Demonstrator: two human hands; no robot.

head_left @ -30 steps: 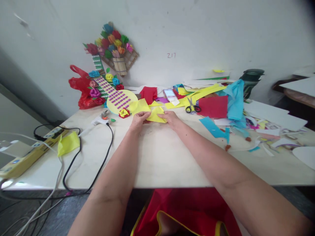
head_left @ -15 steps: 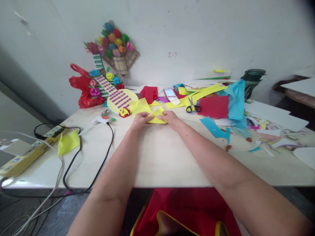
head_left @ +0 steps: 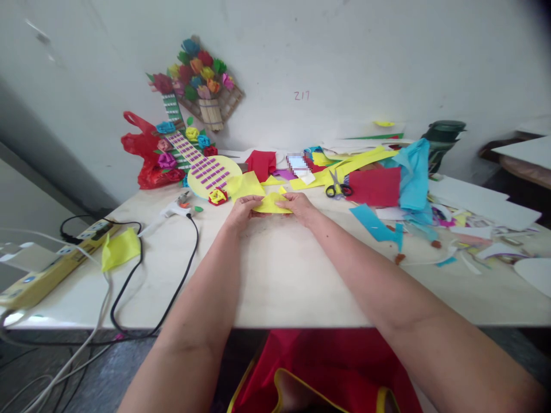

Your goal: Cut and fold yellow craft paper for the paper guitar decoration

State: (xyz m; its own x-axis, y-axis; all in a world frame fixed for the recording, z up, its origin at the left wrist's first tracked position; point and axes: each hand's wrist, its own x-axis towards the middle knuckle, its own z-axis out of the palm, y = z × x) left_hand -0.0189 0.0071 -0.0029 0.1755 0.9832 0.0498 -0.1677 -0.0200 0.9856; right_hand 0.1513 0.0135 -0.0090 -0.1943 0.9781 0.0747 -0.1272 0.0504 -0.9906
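A small folded piece of yellow paper (head_left: 272, 203) is stretched between my two hands, just above the table. My left hand (head_left: 245, 210) pinches its left end and my right hand (head_left: 300, 207) pinches its right end. Behind it lies a yellow sheet (head_left: 246, 184), partly over a round yellow craft guitar (head_left: 206, 172) with purple strips. A red and yellow paper flower (head_left: 217, 197) sits at the guitar's lower edge.
White glue gun (head_left: 175, 209) with a black cable and a power strip (head_left: 38, 274) are on the left. Scissors (head_left: 338, 187), red cloth-like paper (head_left: 374, 186), blue paper (head_left: 414, 172) and scraps lie right. A green jar-like object (head_left: 443, 140) stands behind.
The yellow paper's raised fold has flattened into a smoother, rounded shape. Both hands have kept hold and shifted only slightly.
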